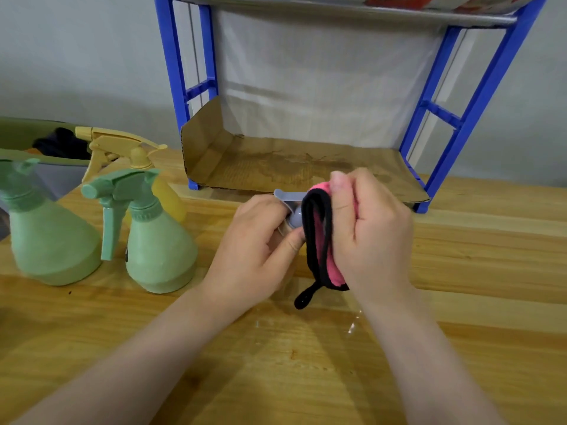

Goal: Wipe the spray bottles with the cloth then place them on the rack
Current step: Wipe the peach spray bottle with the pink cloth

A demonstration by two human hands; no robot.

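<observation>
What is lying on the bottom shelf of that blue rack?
A stained sheet of brown cardboard lines the bottom of the blue rack, with no bottles on it. The hands and pink cloth cover part of its front edge.

— Can you read any word, number or brand here?

— No, I cannot read anything. The green spray bottles (159, 240) have plain sides. One has a small dark mark low on its left edge, but it is too small to say if it is a sign.

— And the yellow spray bottle (138, 154), or the grey one in the hands?

— Both show no label.

— What about the blue rack (472, 118)?

— On its top shelf there is something with red and white print (429, 1), cut by the picture edge and blurred. No letters can be told. The cardboard (291, 167) has only stains.
</observation>
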